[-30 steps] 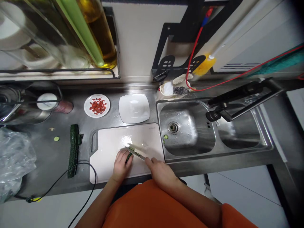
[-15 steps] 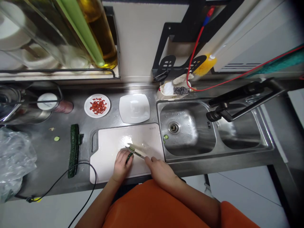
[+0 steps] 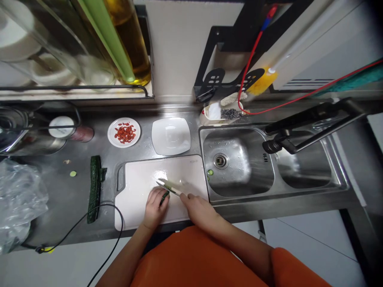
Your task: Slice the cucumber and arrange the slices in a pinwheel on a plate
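A white cutting board (image 3: 140,179) lies on the steel counter left of the sink. My left hand (image 3: 154,209) is curled over a short dark green cucumber piece (image 3: 164,197) on the board's near part. My right hand (image 3: 200,210) grips a knife (image 3: 171,186) whose pale blade angles up-left across the cucumber's end. Thin green slices cling to the blade.
A long cucumber strip (image 3: 95,188) lies left of the board. Behind the board stand a square white dish (image 3: 170,136) and a round dish of red bits (image 3: 123,132). A double sink (image 3: 239,163) with a black faucet (image 3: 311,123) is at the right. A black cable (image 3: 89,223) loops at the counter's front.
The knife blade has shifted slightly left along the cucumber piece. Both hands stay in the same spot on the board; the view has drifted a little.
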Demonstrator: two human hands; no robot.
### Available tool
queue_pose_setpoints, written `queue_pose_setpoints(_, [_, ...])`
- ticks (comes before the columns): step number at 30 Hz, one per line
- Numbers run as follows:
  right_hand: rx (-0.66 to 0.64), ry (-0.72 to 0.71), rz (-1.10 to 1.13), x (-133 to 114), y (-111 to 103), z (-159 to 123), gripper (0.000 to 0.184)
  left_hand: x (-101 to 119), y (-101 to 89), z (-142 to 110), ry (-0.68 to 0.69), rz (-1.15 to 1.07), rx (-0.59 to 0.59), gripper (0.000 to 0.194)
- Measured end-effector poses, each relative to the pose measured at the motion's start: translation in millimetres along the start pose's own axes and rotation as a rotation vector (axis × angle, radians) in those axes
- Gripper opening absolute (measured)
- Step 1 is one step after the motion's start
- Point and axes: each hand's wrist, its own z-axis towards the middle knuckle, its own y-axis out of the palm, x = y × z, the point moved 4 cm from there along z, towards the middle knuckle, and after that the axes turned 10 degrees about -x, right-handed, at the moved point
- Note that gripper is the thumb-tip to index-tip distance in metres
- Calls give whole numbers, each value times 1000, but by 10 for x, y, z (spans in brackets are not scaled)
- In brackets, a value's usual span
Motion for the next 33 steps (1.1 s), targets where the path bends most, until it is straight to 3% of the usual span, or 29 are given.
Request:
queue_pose_setpoints(19, [35, -30, -11, -24, 102, 378, 45, -53, 42, -32, -17, 0, 1, 25])
queue_pose_setpoints(26, [25, 53, 62, 85, -6, 229, 39, -33, 24, -34, -20, 17, -14, 26])
queue_pose_setpoints(33, [-4, 48, -17, -9, 18, -17, 41, -36, 26, -48, -33, 32, -21, 23])
